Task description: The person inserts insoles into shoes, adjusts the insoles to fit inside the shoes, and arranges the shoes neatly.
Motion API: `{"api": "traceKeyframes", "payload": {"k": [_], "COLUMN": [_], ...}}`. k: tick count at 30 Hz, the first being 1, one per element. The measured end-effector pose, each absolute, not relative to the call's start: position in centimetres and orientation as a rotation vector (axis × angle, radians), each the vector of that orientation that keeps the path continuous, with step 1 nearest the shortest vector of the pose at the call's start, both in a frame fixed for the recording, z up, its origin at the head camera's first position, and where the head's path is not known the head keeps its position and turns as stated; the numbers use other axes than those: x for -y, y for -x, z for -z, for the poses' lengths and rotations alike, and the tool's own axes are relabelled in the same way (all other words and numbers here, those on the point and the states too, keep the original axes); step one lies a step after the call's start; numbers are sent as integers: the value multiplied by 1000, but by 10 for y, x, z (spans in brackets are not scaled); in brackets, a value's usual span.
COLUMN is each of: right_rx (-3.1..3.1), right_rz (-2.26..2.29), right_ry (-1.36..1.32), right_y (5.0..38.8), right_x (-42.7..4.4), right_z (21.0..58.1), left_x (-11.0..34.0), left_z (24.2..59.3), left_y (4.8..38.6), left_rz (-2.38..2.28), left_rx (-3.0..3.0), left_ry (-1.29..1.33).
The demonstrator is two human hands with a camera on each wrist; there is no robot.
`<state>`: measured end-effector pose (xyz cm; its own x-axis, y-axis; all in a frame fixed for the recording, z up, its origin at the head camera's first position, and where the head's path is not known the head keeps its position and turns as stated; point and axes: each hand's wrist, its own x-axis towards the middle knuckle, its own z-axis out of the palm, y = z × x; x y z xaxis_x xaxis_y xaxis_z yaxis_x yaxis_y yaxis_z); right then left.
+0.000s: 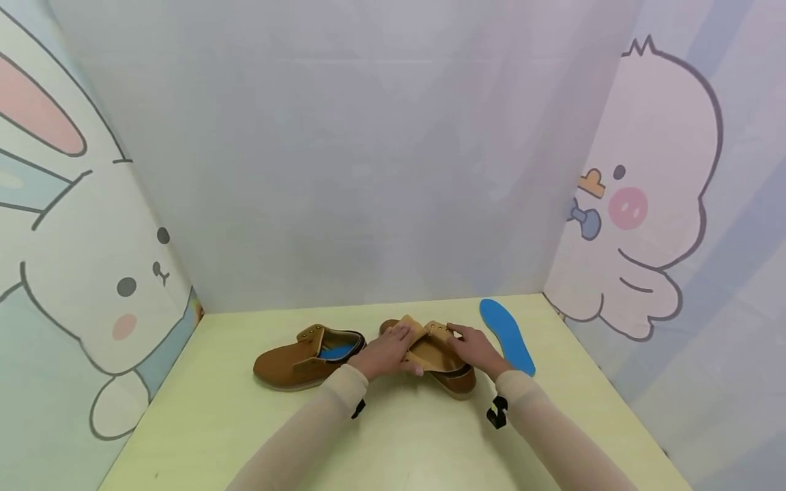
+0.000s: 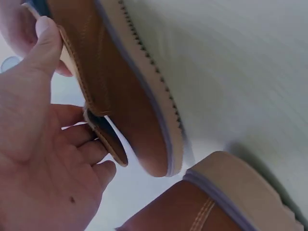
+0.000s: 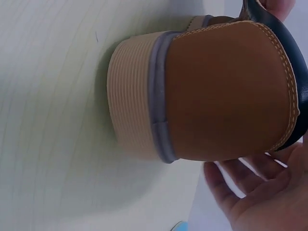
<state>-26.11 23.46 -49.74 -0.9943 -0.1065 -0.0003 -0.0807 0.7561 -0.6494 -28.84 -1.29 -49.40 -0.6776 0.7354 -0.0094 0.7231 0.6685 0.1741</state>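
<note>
A brown shoe lies with its collar spread between both hands. My left hand grips its front part; in the left wrist view this hand has its thumb on the upper's edge and its fingers curled at the tongue of the shoe. My right hand holds the raised lace flap on the far right side. In the right wrist view the heel fills the middle, with the right hand's curled fingers partly hidden behind the shoe.
Another brown shoe stands to the left with blue lining its inside, toe pointing left; part of it shows low in the left wrist view. A loose blue insole lies to the right. A grey curtain hangs behind the table.
</note>
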Motion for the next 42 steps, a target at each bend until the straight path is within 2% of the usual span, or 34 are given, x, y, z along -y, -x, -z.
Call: {"api": "traceKeyframes", "payload": {"k": [10, 16, 21, 25, 42], "right_rx": [-3013, -3211, -3169, -3047, -3006], "right_rz": [1252, 1017, 740, 606, 526], "right_ry": [216, -4, -272, -375, -197], "right_y": [266, 289, 296, 294, 290], "right_x": [-245, -285, -320, -333, -358], "right_z": [490, 481, 494, 505, 527], "left_x": [16, 15, 16, 17, 16], "left_z": [491, 487, 487, 489, 490], "left_y": [285, 291, 291, 288, 283], "left_rz": [-348, -338, -363, -395, -411], "left_rx": [-2775, -2793, -2778, -2752, -2745], "left_ry": [-1119, -1134, -1107, -1104, -1060]}}
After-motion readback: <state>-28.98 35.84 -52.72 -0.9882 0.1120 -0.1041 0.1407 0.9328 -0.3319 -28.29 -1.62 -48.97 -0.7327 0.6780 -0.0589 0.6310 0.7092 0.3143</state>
